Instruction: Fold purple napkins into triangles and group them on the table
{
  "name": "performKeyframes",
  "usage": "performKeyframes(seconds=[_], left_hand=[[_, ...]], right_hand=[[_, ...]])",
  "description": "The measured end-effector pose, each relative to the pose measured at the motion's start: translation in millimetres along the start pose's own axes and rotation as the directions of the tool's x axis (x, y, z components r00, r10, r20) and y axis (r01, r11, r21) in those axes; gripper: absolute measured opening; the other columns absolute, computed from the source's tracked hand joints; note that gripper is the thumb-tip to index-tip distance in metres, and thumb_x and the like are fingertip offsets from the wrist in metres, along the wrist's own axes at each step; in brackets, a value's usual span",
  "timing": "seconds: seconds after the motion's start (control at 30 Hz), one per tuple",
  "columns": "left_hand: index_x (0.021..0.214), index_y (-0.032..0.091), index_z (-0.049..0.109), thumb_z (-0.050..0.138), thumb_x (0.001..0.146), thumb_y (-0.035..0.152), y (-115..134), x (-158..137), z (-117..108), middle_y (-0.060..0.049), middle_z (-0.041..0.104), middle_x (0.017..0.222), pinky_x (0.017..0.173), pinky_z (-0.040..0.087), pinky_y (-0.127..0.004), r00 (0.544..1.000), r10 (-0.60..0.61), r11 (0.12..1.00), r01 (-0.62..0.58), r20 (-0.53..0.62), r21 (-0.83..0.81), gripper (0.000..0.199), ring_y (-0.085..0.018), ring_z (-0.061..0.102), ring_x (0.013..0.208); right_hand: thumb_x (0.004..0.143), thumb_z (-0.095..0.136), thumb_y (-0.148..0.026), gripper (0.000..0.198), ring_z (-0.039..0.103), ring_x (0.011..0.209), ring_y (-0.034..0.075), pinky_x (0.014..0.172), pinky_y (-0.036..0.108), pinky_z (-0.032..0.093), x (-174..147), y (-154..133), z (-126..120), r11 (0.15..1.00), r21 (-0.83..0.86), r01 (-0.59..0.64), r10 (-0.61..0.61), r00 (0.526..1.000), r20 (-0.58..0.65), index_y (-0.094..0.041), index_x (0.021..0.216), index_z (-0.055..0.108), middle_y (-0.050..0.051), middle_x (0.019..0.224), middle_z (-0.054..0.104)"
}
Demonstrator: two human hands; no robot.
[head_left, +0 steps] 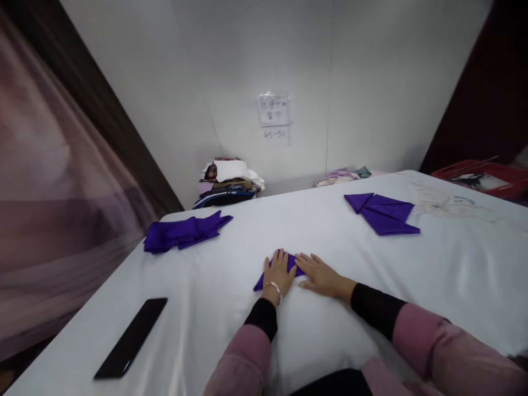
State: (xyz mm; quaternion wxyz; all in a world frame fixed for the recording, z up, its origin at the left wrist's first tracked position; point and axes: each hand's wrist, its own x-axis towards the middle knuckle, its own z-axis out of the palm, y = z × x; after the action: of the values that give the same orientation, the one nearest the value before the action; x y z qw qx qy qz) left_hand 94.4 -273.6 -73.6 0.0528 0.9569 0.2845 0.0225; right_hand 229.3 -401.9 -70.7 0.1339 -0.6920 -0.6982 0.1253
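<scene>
A purple cloth napkin point(291, 263), folded into a triangle, lies on the white-covered table point(231, 264) in front of me. My left hand point(279, 273), with a bracelet at the wrist, presses flat on its middle with the fingers stretched out. At the napkin's right corner rests my right hand point(322, 275), palm down and fingers extended. Neither hand grips anything. Both hands cover parts of the napkin, so its full outline is hidden.
Folded purple napkins point(381, 213) lie at the back right. A loose bunch of purple cloth point(183, 232) is at the left edge. Nearer me sits a flat black object point(132, 338). Stacked clothes point(229, 179) and a red basket point(490, 179) stand beyond the table.
</scene>
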Motion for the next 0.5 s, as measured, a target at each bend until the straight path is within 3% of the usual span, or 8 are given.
performKeyframes(seconds=[0.23, 0.5], left_hand=[[0.143, 0.018, 0.027, 0.023, 0.092, 0.05, -4, -8, -2, -0.005, 0.022, 0.152, 0.112, 0.012, -0.052, 1.0, 0.013, 0.996, -0.013, 0.002, -0.088, 0.061, -0.022, 0.012, 0.14], [0.143, 0.021, 0.026, 0.02, 0.095, 0.04, -49, -59, -12, -0.005, 0.024, 0.151, 0.113, 0.011, -0.052, 0.977, -0.21, 0.972, 0.213, 0.035, -0.096, 0.053, -0.022, 0.014, 0.14]], right_hand=[[0.09, 0.027, -0.061, 0.071, 0.015, 0.139, 0.025, 0.111, 0.049, 0.014, -6, 12, 8, 0.996, -0.093, 0.008, -0.01, 1.0, -0.024, -0.02, 0.147, 0.019, 0.01, 0.152, 0.02], [0.09, 0.024, -0.061, 0.071, 0.016, 0.139, 0.024, 0.111, 0.047, 0.016, -8, 17, 12, 0.987, -0.157, 0.023, -0.028, 0.999, -0.033, -0.02, 0.147, 0.018, 0.009, 0.152, 0.022]])
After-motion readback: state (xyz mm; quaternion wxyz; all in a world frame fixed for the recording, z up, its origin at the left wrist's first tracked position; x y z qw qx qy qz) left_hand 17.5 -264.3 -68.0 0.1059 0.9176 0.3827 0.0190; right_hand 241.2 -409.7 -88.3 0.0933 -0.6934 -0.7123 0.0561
